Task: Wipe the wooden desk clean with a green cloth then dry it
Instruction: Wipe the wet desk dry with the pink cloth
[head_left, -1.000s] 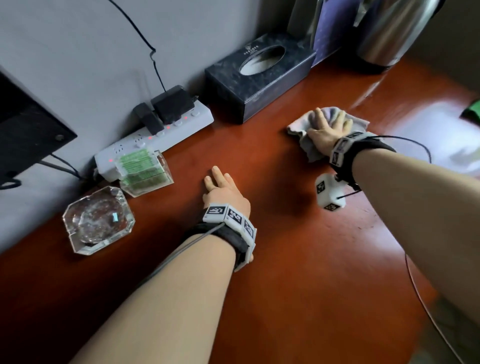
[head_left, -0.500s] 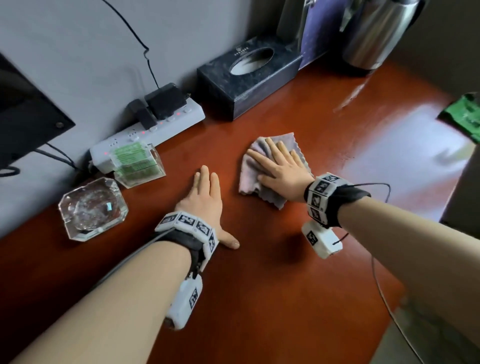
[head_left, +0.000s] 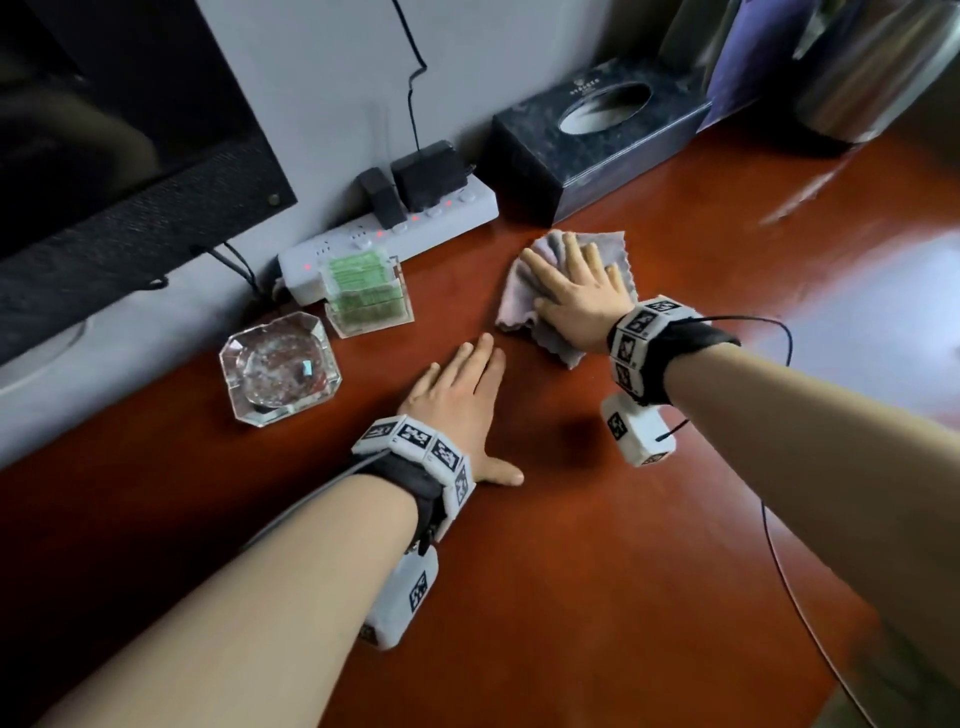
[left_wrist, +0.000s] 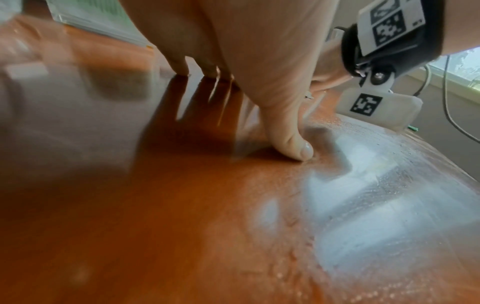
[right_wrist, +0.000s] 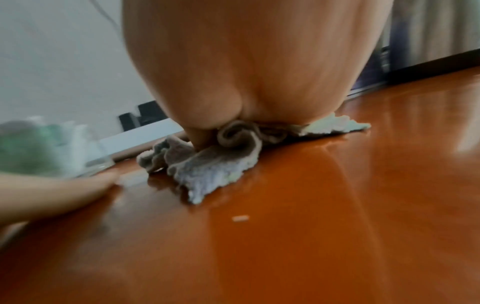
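A crumpled grey cloth (head_left: 522, 301) lies on the red-brown wooden desk (head_left: 597, 545), in front of the power strip. My right hand (head_left: 571, 283) presses flat on it, fingers spread and straight; the right wrist view shows the palm (right_wrist: 246, 61) bearing down on the bunched cloth (right_wrist: 213, 164). My left hand (head_left: 457, 389) rests flat on the bare desk just left of the cloth, fingers straight, thumb out to the side. In the left wrist view its thumb (left_wrist: 291, 139) and fingertips touch the wood. No green cloth shows here.
Along the wall stand a glass ashtray (head_left: 280, 369), a clear box of green packets (head_left: 369, 291), a white power strip (head_left: 389, 234), a dark tissue box (head_left: 597, 140) and a steel kettle (head_left: 872, 67). A dark screen (head_left: 119, 145) hangs at left. The desk's front edge runs at lower right.
My right hand has swept the grey cloth leftward across the desk, from near the kettle to in front of the power strip. My left hand has flattened on the desk, thumb out.
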